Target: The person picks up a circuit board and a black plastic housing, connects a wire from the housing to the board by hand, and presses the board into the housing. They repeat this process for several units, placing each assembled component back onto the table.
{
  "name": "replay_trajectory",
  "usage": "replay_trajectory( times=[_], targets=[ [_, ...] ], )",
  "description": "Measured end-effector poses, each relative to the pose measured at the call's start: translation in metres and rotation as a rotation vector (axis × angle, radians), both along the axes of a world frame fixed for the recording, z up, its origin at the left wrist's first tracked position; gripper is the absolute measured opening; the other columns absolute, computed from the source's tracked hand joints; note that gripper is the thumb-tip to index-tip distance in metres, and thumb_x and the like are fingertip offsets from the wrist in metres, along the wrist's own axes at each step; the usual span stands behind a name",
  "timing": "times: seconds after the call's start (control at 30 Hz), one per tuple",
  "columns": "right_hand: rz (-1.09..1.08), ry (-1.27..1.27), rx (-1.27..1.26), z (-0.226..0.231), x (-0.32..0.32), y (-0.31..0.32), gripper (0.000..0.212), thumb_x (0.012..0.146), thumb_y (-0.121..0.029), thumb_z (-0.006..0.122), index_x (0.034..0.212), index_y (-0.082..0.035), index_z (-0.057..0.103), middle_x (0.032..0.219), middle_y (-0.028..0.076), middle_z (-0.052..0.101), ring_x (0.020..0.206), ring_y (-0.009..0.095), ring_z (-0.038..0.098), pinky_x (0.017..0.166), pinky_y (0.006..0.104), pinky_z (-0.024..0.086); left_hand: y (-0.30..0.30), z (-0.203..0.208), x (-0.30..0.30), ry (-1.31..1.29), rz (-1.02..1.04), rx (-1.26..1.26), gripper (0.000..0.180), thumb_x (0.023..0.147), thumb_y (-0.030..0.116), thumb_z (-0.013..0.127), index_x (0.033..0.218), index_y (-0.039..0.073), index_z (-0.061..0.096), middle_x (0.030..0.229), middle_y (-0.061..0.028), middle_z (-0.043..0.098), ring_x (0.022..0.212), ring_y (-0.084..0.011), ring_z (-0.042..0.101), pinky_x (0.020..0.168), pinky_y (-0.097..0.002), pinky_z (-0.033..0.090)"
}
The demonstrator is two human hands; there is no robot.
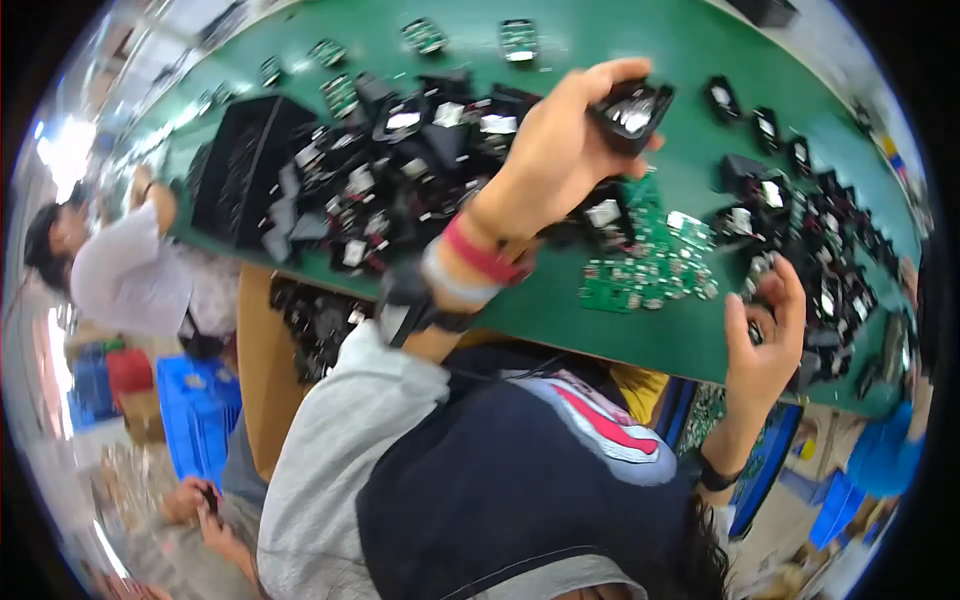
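Observation:
My left hand point(560, 150) is raised over the green table, closed around a black plastic housing point(632, 115) with a shiny inside. Under and beside it lies a loose pile of small green circuit boards point(655, 265). To the right of those boards, my right hand point(765, 335) is held with curled fingers, thumb toward the forefinger. Something small and dark shows between its fingers, too small to name. Just beyond the right fingertips begins a heap of black housings with wires and silvery parts point(825, 270).
A large heap of black housings point(400, 170) covers the table's left middle, beside a black bin point(250, 170). Single boards point(519, 40) lie along the far side. A cardboard box point(258, 370) with black parts stands below the near edge. A co-worker point(120, 260) sits at the left.

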State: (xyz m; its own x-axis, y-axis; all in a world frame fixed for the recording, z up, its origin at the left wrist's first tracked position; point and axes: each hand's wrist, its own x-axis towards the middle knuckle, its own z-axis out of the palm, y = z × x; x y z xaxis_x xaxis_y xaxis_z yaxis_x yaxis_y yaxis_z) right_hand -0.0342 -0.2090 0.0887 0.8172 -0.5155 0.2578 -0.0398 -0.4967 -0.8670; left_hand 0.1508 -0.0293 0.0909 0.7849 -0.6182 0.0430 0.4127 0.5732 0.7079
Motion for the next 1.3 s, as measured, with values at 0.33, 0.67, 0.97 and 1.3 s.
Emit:
replay_trajectory(
  times=[0.33,0.67,0.97,1.3],
  targets=[
    [0.239,-0.153,-0.238,0.037,0.044,0.029,0.047,0.070,0.002,0.069,0.116,-0.001,0.058,0.104,0.006,0.055,0.092,0.014,0.055,0.069,0.0225,0.047,-0.025,-0.020,-0.043,-1.038,0.286,0.526,0.021,0.095,0.015,0.046,0.106,0.001,0.057,0.107,-0.0181,0.056,0.093,-0.0348,0.058,0.076,-0.0390,0.047],
    [0.283,-0.105,-0.304,0.035,0.068,0.041,0.044,0.070,0.000,0.069,0.113,-0.002,0.061,0.098,0.007,0.057,0.079,0.013,0.054,0.062,0.0225,0.044,-0.017,-0.023,-0.042,-1.142,0.343,0.712,0.031,0.074,0.001,0.059,0.104,0.008,0.061,0.108,-0.0113,0.058,0.088,-0.0330,0.058,0.073,-0.0398,0.049],
    [0.317,0.000,-0.342,0.037,0.066,0.023,0.045,0.072,-0.001,0.067,0.116,-0.003,0.061,0.097,0.007,0.056,0.077,0.015,0.053,0.064,0.0249,0.043,-0.007,-0.012,-0.041,-0.614,-0.179,0.479,0.048,0.080,0.006,0.054,0.127,0.004,0.046,0.110,-0.0130,0.052,0.093,-0.0218,0.056,0.077,-0.0308,0.049],
    [0.200,-0.098,-0.465,0.023,0.060,0.027,0.025,0.070,0.001,0.070,0.094,-0.005,0.067,0.098,0.008,0.063,0.091,0.024,0.059,0.077,0.0315,0.047,-0.011,-0.013,-0.036,-0.073,-0.346,0.182,0.070,0.089,0.011,0.052,0.148,0.008,0.015,0.122,-0.0071,0.047,0.104,-0.0160,0.054,0.085,-0.0324,0.051]
  ],
)
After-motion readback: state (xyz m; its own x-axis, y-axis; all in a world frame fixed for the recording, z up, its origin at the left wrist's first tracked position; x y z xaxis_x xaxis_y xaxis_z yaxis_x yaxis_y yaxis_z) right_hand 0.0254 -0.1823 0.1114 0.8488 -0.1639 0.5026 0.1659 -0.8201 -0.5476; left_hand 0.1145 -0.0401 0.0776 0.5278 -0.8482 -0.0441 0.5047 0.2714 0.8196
